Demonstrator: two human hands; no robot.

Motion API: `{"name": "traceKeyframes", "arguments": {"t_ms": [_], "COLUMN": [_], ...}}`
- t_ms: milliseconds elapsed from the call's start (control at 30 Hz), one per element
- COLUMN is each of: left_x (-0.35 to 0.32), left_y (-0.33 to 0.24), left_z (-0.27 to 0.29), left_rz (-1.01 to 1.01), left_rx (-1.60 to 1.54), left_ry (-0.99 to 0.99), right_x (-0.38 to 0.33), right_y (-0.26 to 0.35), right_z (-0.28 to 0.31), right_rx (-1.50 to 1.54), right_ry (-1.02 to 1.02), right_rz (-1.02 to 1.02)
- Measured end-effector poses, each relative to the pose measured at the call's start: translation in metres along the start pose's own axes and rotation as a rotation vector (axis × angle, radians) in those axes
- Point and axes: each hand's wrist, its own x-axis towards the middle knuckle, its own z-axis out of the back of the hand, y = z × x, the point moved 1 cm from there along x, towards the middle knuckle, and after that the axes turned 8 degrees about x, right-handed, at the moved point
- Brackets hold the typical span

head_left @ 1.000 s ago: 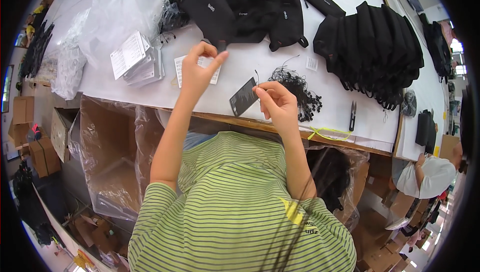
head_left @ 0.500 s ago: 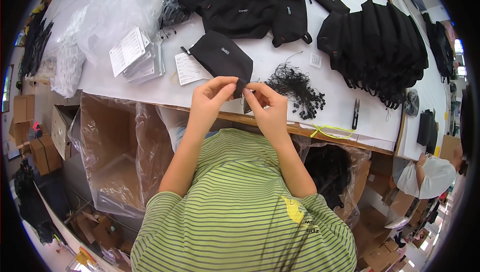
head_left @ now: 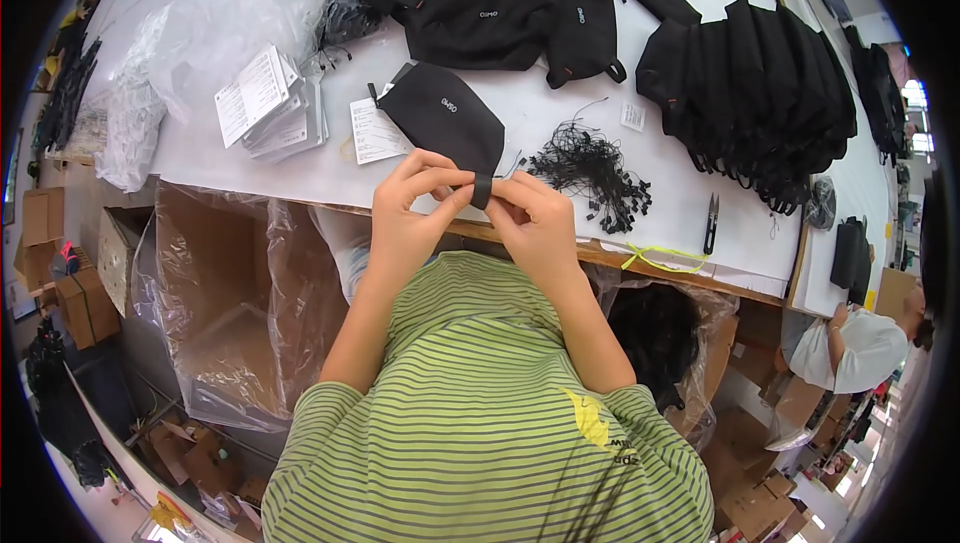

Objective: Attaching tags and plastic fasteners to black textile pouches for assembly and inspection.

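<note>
A small black fabric pouch (head_left: 445, 115) lies near the table's front edge, its zipper pull toward the far left. At its near corner is a black strap loop (head_left: 482, 190). My left hand (head_left: 415, 213) pinches this loop from the left, thumb and fingers pressed together. From the right, my right hand (head_left: 535, 221) pinches the same loop; a thin black string sticks out by its fingers. A printed white card (head_left: 375, 135) lies partly beneath the pouch. Just right of my hands sits a tangled heap of black tag strings (head_left: 590, 178).
Black pouches (head_left: 480, 28) lie at the back, with a stacked row of more pouches (head_left: 745, 103) at right. Thread snips (head_left: 711, 225) and a yellow-green cord (head_left: 660, 261) rest near the front edge. At left are printed cards (head_left: 265, 108), clear plastic bags (head_left: 235, 18) and a lined carton (head_left: 215, 303).
My fingers have shifted their grip at the pouch's corner, and the strap loop now shows between them. The left hand has moved slightly left and down.
</note>
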Motion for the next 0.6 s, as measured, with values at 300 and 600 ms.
{"name": "traceKeyframes", "arguments": {"t_ms": [300, 600], "left_x": [-0.001, -0.008], "left_y": [0.007, -0.007], "left_z": [-0.002, 0.007], "left_rz": [-0.036, 0.158], "left_rx": [-0.124, -0.52], "left_ry": [-0.188, 0.009], "right_x": [-0.006, -0.003], "right_y": [0.001, 0.013], "right_z": [0.004, 0.027], "right_rx": [0.633, 0.772], "right_ry": [-0.135, -0.21], "right_rz": [-0.289, -0.248]}}
